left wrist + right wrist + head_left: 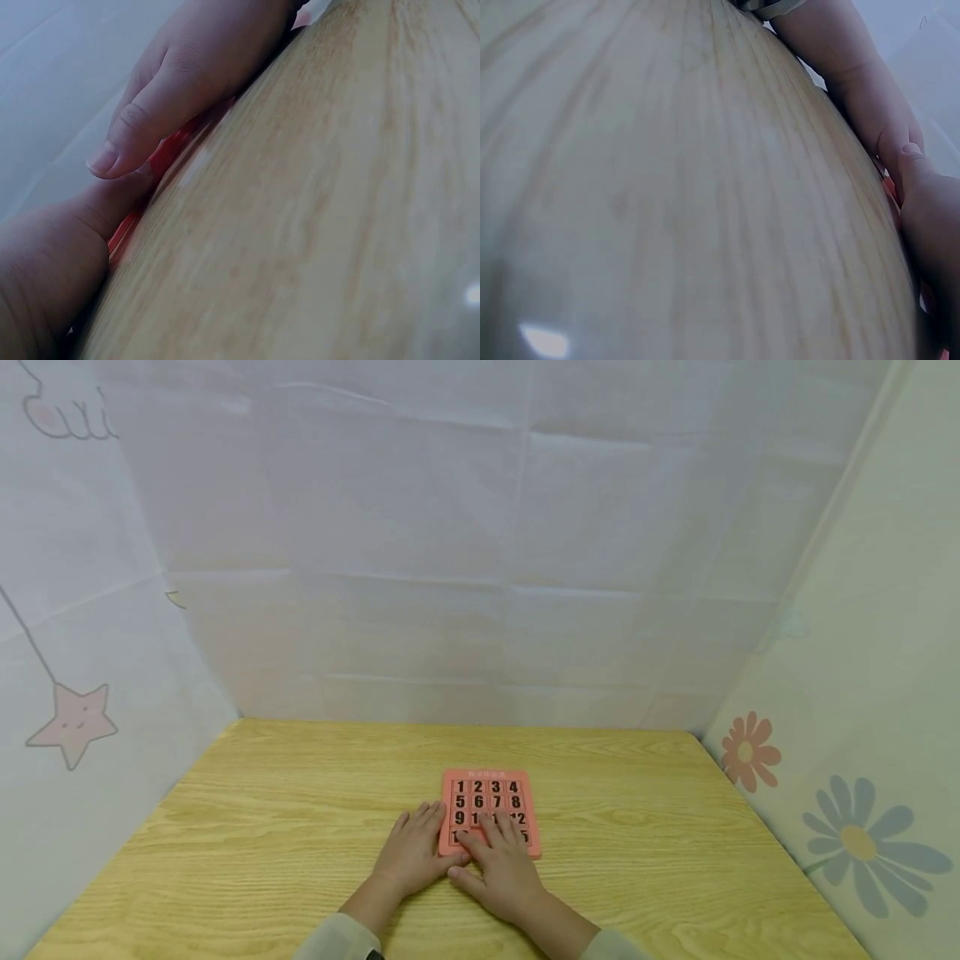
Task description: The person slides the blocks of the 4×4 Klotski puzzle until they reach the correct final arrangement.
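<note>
A pink number slide puzzle (pixel 486 775) lies flat on the wooden table, its black digits facing up. The rows from 1 to 8 show in order; fingers partly cover the two lower rows. My left hand (pixel 411 852) rests along the puzzle's left side, fingers extended, thumb at the lower left corner. Across the lower tiles lies my right hand (pixel 504 870), its straight fingers touching them and its thumb near the front edge. The left wrist view shows the right thumb (pixel 120 150) close over the left thumb, with a red strip of the puzzle's edge behind.
The wood-grain table (pixel 315 793) spreads around the puzzle on all sides. Pale cloth walls stand at the back (pixel 450 610), left and right, printed with a star (pixel 73 724) and flowers (pixel 858 843). Light sleeves (pixel 339 938) cover the forearms.
</note>
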